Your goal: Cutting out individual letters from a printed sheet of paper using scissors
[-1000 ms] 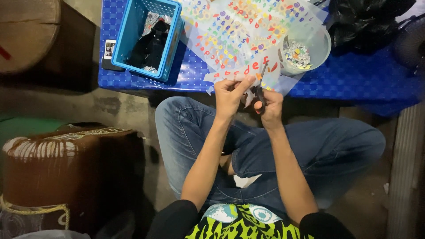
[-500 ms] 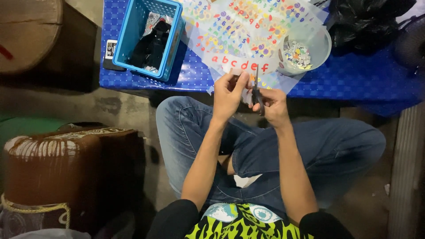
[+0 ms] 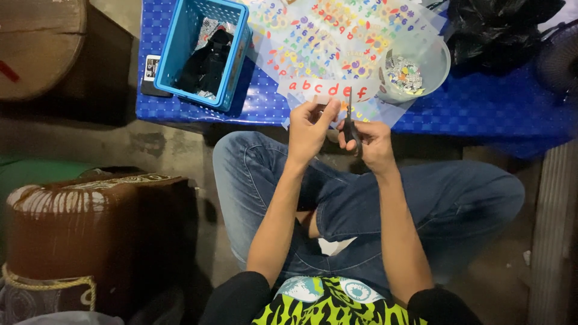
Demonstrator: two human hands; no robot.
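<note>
My left hand [image 3: 309, 126] pinches the near edge of a clear sticker sheet [image 3: 328, 90] with a row of red letters. My right hand [image 3: 370, 139] grips small dark scissors [image 3: 349, 115], blades pointing up at the sheet's edge beside my left fingers. More clear sheets of colourful stickers [image 3: 343, 30] lie fanned out on the blue table [image 3: 481, 102] beyond. I sit cross-legged in blue jeans just below the table's front edge.
A blue plastic basket [image 3: 201, 51] with dark contents stands at the table's left, a small card [image 3: 151, 67] beside it. A clear bowl [image 3: 415, 66] of small cut pieces sits right of the sheets. A black bag [image 3: 500, 27] lies far right. A brown cushion [image 3: 90, 222] is at my left.
Both hands have stayed together at the table's edge. The red-letter sheet has shifted slightly toward me, and the scissors now stand more upright against it.
</note>
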